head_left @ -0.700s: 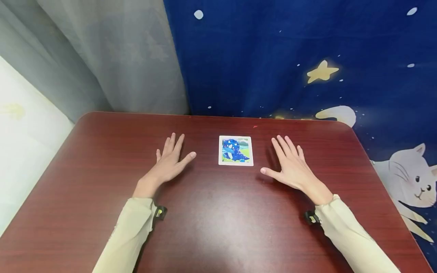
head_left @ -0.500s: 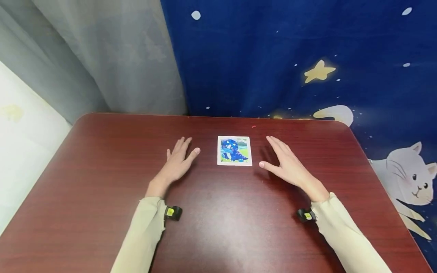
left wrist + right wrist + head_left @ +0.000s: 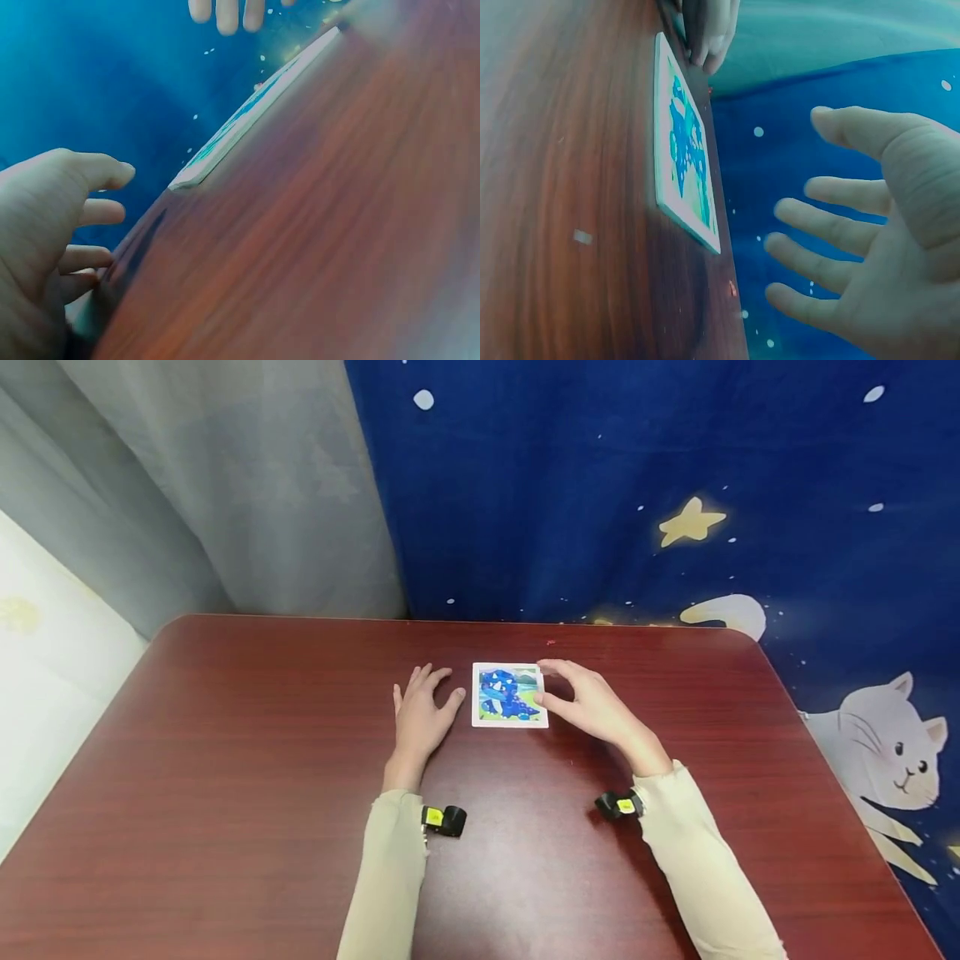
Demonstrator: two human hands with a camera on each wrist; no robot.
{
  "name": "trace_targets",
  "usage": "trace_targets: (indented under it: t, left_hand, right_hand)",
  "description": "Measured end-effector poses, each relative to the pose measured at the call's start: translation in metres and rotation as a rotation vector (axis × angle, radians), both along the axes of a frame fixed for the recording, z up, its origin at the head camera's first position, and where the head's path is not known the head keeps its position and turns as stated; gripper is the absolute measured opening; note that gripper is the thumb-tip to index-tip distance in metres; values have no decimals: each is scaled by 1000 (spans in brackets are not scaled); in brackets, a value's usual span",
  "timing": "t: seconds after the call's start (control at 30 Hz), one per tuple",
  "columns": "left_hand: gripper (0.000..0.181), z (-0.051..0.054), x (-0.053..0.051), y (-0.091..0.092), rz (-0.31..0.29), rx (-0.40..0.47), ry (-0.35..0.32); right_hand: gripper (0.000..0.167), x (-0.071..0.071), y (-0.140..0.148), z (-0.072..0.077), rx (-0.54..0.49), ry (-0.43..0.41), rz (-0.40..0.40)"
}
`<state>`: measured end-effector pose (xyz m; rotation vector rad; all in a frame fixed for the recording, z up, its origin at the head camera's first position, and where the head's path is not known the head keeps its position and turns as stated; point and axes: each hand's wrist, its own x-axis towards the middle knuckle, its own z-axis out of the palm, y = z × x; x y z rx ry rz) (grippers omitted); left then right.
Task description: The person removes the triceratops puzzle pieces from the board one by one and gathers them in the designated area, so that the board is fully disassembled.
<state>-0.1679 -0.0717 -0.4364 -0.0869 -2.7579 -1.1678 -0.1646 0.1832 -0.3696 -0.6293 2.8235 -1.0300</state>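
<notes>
A square picture board [image 3: 510,695] with a white border and a blue spotted dinosaur lies flat on the table. From the side, in the left wrist view, the picture board [image 3: 251,112] looks thin and slab-like. Just off its left edge is my left hand [image 3: 422,718], fingers loosely bent and holding nothing. My right hand [image 3: 596,702] reaches in from the right, thumb and fingers spread apart. Its fingertips overlap the board's right edge in the head view, but the right wrist view has the right hand [image 3: 855,232] apart from the board.
The dark red wooden table [image 3: 262,760] has rounded far corners. Behind it hang a grey curtain [image 3: 292,485] and a blue curtain [image 3: 540,485] printed with stars and a cat. A small red speck [image 3: 551,642] lies near the far edge. Each wrist wears a black strap-on camera.
Both hands have moved inward toward the picture board, the left going right and the right going left. Their fingers are more bent than before. The board stays in place on the table.
</notes>
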Motion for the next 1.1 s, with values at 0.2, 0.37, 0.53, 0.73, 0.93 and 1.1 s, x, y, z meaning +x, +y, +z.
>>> trace_targets:
  t: [0.2, 0.37, 0.53, 0.73, 0.93, 1.1]
  left_hand:
    - [53, -1, -3, 13, 12, -106, -28]
    - [64, 1, -6, 22, -76, -222, -96]
    - [63, 2, -8, 18, -99, -257, -118]
    - [63, 0, -6, 11, -103, -257, -142]
    - [61, 2, -6, 11, -118, -250, -138]
    - [61, 3, -6, 13, -112, -257, -139]
  right_hand:
    - [43, -17, -20, -3, 7, -40, 53]
    - [34, -34, -33, 1, 111, -39, 53]
    - [27, -53, -55, -3, 218, -31, 49]
    - [21, -64, -71, -18, 230, -92, 6]
    - [19, -65, -72, -24, 208, -88, -13]
    - [18, -64, -72, -23, 213, -79, 7]
